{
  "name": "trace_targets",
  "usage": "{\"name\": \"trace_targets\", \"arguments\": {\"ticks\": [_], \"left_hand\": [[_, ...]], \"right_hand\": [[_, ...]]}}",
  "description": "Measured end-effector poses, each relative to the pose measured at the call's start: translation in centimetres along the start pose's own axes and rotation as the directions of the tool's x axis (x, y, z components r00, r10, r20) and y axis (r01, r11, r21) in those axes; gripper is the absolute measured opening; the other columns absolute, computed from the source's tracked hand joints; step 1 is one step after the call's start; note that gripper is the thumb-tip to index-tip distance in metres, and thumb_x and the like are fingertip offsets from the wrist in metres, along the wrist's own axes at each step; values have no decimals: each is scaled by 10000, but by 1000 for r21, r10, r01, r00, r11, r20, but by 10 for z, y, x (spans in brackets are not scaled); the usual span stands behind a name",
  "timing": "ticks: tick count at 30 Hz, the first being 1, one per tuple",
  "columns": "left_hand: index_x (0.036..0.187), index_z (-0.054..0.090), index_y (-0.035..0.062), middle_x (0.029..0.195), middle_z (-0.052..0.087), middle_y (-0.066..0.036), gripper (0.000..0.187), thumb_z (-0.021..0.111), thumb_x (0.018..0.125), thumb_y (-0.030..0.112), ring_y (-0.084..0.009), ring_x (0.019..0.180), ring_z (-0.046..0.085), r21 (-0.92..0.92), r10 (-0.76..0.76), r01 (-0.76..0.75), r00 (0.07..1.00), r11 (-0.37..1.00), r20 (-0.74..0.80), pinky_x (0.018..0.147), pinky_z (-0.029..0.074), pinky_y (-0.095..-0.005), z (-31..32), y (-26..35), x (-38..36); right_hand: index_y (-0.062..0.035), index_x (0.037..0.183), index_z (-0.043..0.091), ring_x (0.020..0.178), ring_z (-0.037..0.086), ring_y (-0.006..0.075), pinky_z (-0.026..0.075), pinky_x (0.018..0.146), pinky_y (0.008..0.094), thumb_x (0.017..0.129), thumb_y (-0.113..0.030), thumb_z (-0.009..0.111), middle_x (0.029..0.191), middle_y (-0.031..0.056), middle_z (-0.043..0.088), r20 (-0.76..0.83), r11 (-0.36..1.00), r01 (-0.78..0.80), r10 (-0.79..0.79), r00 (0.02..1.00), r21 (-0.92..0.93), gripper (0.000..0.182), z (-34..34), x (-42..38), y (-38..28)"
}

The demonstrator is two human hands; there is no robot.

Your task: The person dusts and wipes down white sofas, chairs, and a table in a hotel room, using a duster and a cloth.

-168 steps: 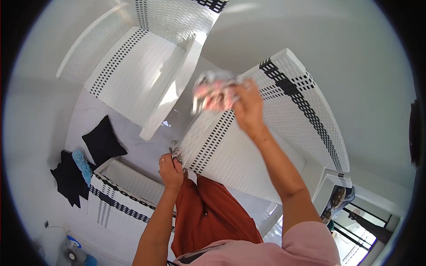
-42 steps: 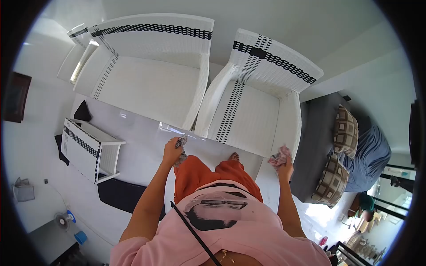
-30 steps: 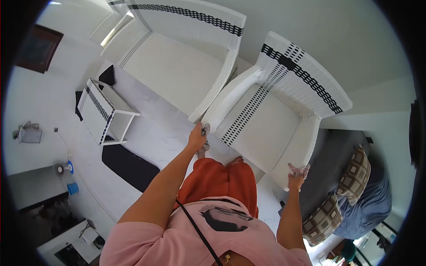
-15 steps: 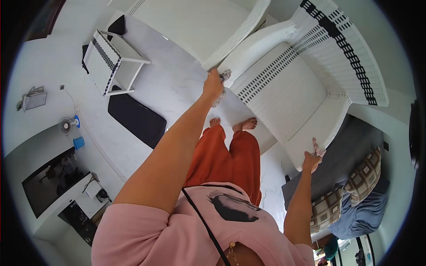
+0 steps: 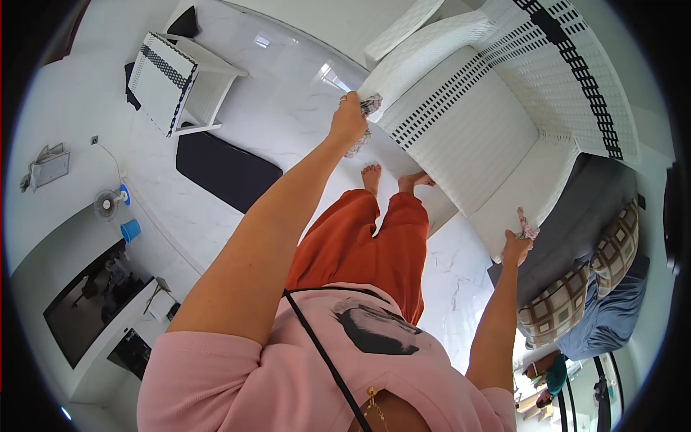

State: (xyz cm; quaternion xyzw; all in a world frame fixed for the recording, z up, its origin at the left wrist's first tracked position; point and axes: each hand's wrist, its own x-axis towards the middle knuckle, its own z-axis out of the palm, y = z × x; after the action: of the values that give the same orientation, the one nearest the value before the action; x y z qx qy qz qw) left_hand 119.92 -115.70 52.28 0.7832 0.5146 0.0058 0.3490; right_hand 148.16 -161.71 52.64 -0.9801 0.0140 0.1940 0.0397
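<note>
A white wicker armchair [image 5: 482,137] with black woven stripes stands in front of me. My left hand [image 5: 348,122] grips the front end of its left armrest, with a patterned grey cloth [image 5: 368,108] bunched under the fingers. My right hand [image 5: 515,248] grips the front end of its right armrest, with a pink and white cloth [image 5: 527,230] pressed against it. My bare feet stand on the floor at the seat's front edge.
A second white wicker seat [image 5: 403,29] sits left of the armchair. A small white side table [image 5: 180,75] and a black cushion [image 5: 227,169] lie on the marble floor to the left. A grey sofa [image 5: 576,223] with checked pillows [image 5: 568,306] is on the right.
Both hands went from wiping the chair with cloths to holding its two armrest ends. The armchair has since shifted away from the other seat, with my hands still on it.
</note>
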Motion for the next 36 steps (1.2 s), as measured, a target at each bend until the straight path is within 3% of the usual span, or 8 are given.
{"name": "trace_targets", "arguments": {"ticks": [7,10,12,15,19,23,30,36], "left_hand": [[1135,454,-16,1077,578,-276,395,657,802,50,-465,995,574,9,36,-36,999,999,6,826,473,-492,-32,-32,-68],[1181,494,-9,1126,586,-260,398,635,811,37,-453,1008,573,163,-109,72,968,984,228,851,472,-467,-59,-15,-72],[1152,535,19,1122,599,-232,341,609,819,18,-436,986,588,55,30,-31,999,998,26,824,480,-475,-66,6,-73],[1174,569,77,1157,606,-175,358,596,824,7,-399,1015,582,47,218,-213,967,976,-132,837,481,-458,-60,38,-40],[1192,612,158,1284,578,-42,418,640,798,21,-300,1125,531,351,611,-537,779,767,-144,932,445,-385,-14,39,4],[1167,636,190,1368,527,29,431,680,766,40,-262,1134,505,429,632,-552,772,715,-61,960,417,-341,-8,26,18],[1142,670,198,1417,498,11,456,613,742,-15,-170,1148,505,345,631,-586,775,733,-25,1043,324,-346,-9,26,26],[1130,680,178,1408,511,-11,458,618,717,-9,-174,1147,491,346,649,-599,760,722,-39,1023,326,-337,-6,18,29]], "right_hand": [[58,1182,453,1024,612,448,479,886,469,708,-459,750,1058,274,632,37,993,114,-113,993,-24,762,-2,-27,37],[60,1165,497,1006,636,407,493,876,440,770,-366,731,1052,247,650,101,985,172,-168,981,-25,627,-49,-32,36],[61,1157,519,997,648,386,500,870,425,801,-320,722,1049,234,659,137,979,200,-194,971,-29,560,-77,-39,23],[29,1054,627,983,664,304,503,854,379,849,-167,694,1054,202,680,-181,759,438,-403,897,482,292,-95,-40,-22],[49,1134,597,972,661,252,509,856,353,812,-133,755,1064,169,666,37,692,497,-601,798,523,403,-16,-34,-96],[-75,1157,640,1290,392,427,308,1057,573,769,-300,755,1478,161,379,98,445,868,-896,434,222,463,104,-31,-123],[-267,1255,609,1300,354,472,251,986,708,848,-386,618,1503,136,348,468,23,984,-878,106,-179,424,206,9,-200],[-233,1183,654,1308,338,483,247,1005,698,887,-386,594,1485,181,373,-95,414,896,-910,404,-161,339,231,70,-306]]}}
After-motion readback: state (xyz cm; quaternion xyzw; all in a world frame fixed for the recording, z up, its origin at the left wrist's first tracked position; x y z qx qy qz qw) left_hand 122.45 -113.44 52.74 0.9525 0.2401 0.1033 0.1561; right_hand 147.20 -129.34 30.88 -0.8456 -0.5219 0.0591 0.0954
